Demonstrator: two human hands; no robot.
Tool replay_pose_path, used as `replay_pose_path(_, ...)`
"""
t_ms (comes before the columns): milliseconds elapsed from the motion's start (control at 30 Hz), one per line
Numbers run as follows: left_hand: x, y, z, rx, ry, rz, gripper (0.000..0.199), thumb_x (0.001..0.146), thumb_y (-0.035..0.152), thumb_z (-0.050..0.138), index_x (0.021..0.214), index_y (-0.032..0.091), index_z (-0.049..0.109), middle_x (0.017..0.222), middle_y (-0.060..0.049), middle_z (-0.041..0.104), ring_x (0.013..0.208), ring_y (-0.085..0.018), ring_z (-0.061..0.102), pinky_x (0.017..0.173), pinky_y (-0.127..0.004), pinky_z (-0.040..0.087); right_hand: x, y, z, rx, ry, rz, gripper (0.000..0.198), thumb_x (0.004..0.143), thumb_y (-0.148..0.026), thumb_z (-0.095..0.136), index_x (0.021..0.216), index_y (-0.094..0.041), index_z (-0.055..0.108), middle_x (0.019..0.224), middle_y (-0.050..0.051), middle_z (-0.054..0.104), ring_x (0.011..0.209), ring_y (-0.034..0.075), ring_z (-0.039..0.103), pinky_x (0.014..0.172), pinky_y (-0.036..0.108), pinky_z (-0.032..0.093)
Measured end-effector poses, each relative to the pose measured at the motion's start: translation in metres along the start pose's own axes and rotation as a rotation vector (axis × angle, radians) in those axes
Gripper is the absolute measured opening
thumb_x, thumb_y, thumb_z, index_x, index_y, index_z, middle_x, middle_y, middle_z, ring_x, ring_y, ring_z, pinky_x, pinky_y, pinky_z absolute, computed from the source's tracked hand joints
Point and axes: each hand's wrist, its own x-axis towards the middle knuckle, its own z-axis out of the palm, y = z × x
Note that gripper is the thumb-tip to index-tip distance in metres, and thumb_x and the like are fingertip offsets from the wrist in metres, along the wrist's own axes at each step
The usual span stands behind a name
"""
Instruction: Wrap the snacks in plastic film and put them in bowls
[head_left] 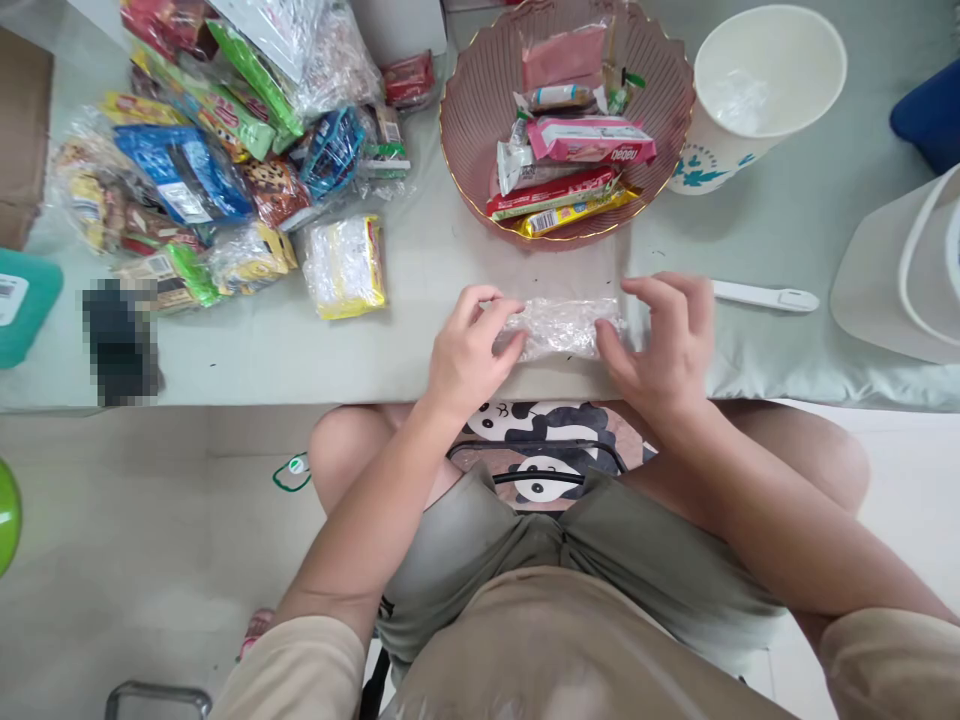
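Observation:
A crinkled piece of clear plastic wrap (561, 328) lies on the table in front of me, flattened lengthwise between my hands. At its left end, my left hand (474, 350) has its fingers curved and apart, the tips touching or very close to the wrap. My right hand (666, 345) is spread at the other end, thumb on or just over the plastic and forefinger raised away from it. Neither hand is closed around anything. Just beyond is a ribbed pink bowl (465, 165) with a gold rim, which holds several wrapped snack bars, among them a pink packet (592, 140).
Many packaged snacks (187, 170) are heaped at the left, with a yellow-edged packet (345, 265) beside them. A paper-like white bin (772, 60) holds some clear plastic. On the right are a white knife-like tool (765, 296) and a white handled container (892, 270).

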Motion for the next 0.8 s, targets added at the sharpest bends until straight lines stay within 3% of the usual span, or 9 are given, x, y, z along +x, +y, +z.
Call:
replay_pose_path(67, 0.001, -0.002, 0.004, 0.024, 0.01, 0.036, 0.008, 0.091, 0.02, 0.069, 0.099, 0.02, 0.07, 0.118, -0.008, 0.063, 0.078, -0.013, 0.059, 0.07, -0.029, 0.052, -0.003, -0.004, 0.0, -0.007, -0.02, -0.17, 0.017, 0.097, -0.028, 0.058, 0.112, -0.027, 0.067, 0.109, 0.01, 0.07, 0.102, 0.027, 0.066, 0.088, 0.045, 0.05)
replay_pose_path(133, 0.001, -0.003, 0.007, 0.045, 0.006, 0.056, 0.006, 0.093, 0.024, 0.068, 0.093, 0.02, 0.072, 0.12, -0.009, 0.061, 0.08, -0.015, 0.058, 0.072, -0.031, 0.052, -0.004, -0.009, 0.001, 0.006, -0.133, -0.329, 0.016, 0.098, -0.024, 0.057, 0.107, -0.03, 0.069, 0.109, 0.005, 0.074, 0.107, 0.025, 0.067, 0.094, 0.043, 0.048)
replay_pose_path(200, 0.001, -0.003, 0.007, 0.079, -0.008, 0.037, 0.008, 0.093, 0.025, 0.068, 0.089, 0.02, 0.074, 0.121, -0.01, 0.06, 0.083, -0.016, 0.058, 0.076, -0.033, 0.053, -0.005, -0.011, 0.003, -0.017, -0.226, -0.381, 0.019, 0.099, -0.023, 0.056, 0.11, -0.028, 0.07, 0.116, 0.003, 0.077, 0.117, 0.024, 0.067, 0.101, 0.042, 0.045)
replay_pose_path(400, 0.001, -0.005, 0.001, 0.103, -0.037, 0.001, 0.006, 0.089, 0.023, 0.071, 0.088, 0.02, 0.077, 0.119, -0.01, 0.061, 0.088, -0.018, 0.058, 0.08, -0.034, 0.054, 0.0, 0.0, 0.004, -0.071, -0.27, -0.233, 0.024, 0.1, -0.018, 0.052, 0.108, -0.025, 0.074, 0.119, 0.002, 0.08, 0.128, 0.026, 0.064, 0.113, 0.049, 0.034)
replay_pose_path(600, 0.001, -0.005, 0.002, 0.048, -0.065, -0.002, 0.01, 0.091, 0.023, 0.068, 0.087, 0.02, 0.076, 0.117, -0.009, 0.062, 0.084, -0.017, 0.058, 0.082, -0.036, 0.055, -0.003, -0.008, 0.002, -0.109, -0.297, -0.224, 0.033, 0.097, -0.021, 0.058, 0.127, -0.03, 0.07, 0.136, 0.007, 0.072, 0.136, 0.031, 0.057, 0.113, 0.051, 0.034)
replay_pose_path(700, 0.002, -0.002, 0.001, -0.039, -0.036, 0.027, 0.013, 0.09, 0.026, 0.067, 0.082, 0.02, 0.076, 0.111, -0.008, 0.064, 0.082, -0.016, 0.058, 0.082, -0.036, 0.055, -0.005, -0.014, 0.005, -0.123, -0.273, -0.265, 0.025, 0.1, -0.018, 0.056, 0.114, -0.031, 0.072, 0.125, 0.0, 0.077, 0.134, 0.026, 0.06, 0.108, 0.046, 0.035)
replay_pose_path(800, 0.003, 0.0, -0.003, -0.231, -0.009, -0.017, 0.017, 0.091, 0.032, 0.065, 0.084, 0.02, 0.075, 0.107, -0.008, 0.067, 0.08, -0.015, 0.061, 0.078, -0.035, 0.057, -0.002, -0.014, 0.003, -0.004, -0.225, -0.207, 0.023, 0.102, -0.017, 0.053, 0.099, -0.028, 0.073, 0.105, -0.002, 0.081, 0.119, 0.023, 0.068, 0.097, 0.043, 0.04)
